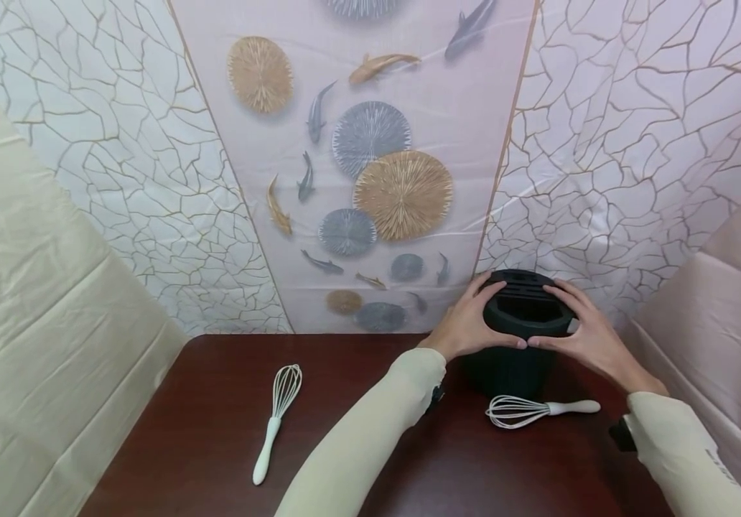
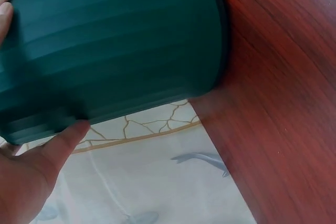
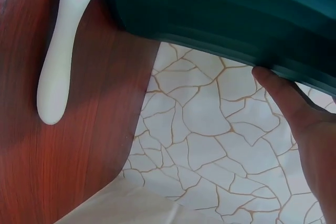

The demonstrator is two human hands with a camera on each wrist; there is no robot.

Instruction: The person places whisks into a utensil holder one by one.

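Observation:
A dark green ribbed container [image 1: 514, 370] with a slotted opening at its top stands upright at the back right of the table. My left hand [image 1: 467, 323] grips its upper part from the left, and my right hand [image 1: 593, 337] holds it from the right. The two thumbs nearly meet at the front of its rim. In the left wrist view, the container's ribbed side [image 2: 121, 45] fills the upper part. Just in front of its base lies a white whisk [image 1: 541, 410], its handle pointing right; that handle [image 3: 55, 82] shows in the right wrist view.
A second white whisk [image 1: 275, 424] lies on the left of the dark red-brown table [image 1: 183, 445], wires toward the back. Patterned cloth [image 1: 370, 301] hangs behind the table. Beige cloth [image 1: 719, 316] hangs close by the right arm.

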